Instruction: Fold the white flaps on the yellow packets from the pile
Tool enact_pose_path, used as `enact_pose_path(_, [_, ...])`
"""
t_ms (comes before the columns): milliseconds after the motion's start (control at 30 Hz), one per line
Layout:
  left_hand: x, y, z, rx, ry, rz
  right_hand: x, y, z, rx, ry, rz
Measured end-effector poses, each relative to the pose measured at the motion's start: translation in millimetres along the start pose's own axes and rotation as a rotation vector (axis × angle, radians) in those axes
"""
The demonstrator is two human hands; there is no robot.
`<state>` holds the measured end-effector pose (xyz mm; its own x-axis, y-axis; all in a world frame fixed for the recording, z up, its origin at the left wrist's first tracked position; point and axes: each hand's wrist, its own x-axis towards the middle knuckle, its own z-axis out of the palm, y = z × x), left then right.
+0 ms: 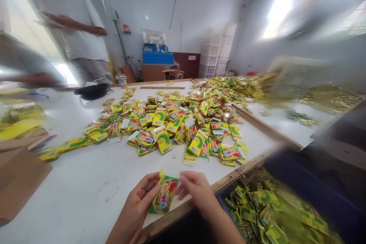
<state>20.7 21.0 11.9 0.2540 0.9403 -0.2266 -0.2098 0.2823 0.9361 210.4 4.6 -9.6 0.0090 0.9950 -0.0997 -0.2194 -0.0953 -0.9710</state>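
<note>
My left hand (143,198) is closed on a yellow and green candy packet (164,194) with "TWINS" lettering, tilted above the table's near edge. Beside the packet's upper right edge is my right hand (196,190), its fingers bent together and slightly blurred. What those fingers pinch, if anything, I cannot make out. Farther back lies a broad heap of small yellow and green boxes (174,116), several with white flaps standing open.
The white table (85,183) has a wooden edge (251,164). At lower right, a blue bin (291,175) holds many packets. A cardboard box (23,183) stands left, a black bag (93,90) farther back. Two people (82,26) are at left. White crates (211,55) are stacked behind.
</note>
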Motion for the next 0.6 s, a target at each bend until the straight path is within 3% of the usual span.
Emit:
enact_pose_path(100, [-14.0,-2.9,-10.6,-0.010,0.011,0.031,5.1,9.0,29.7,0.135,-0.088,0.034])
enact_pose_path(267, [-22.5,-25.6,-28.4,0.033,0.100,0.019,-3.5,4.1,36.3,0.205,-0.164,0.058])
enact_pose_path(400, [-21.9,-34.6,-29.1,-0.022,0.174,0.035,-9.5,4.2,42.3,0.225,-0.069,0.022])
enact_pose_path(600, [-26.2,-19.8,-29.1,-0.110,0.111,-0.017,-13.7,10.1,48.7,0.090,-0.034,-0.045])
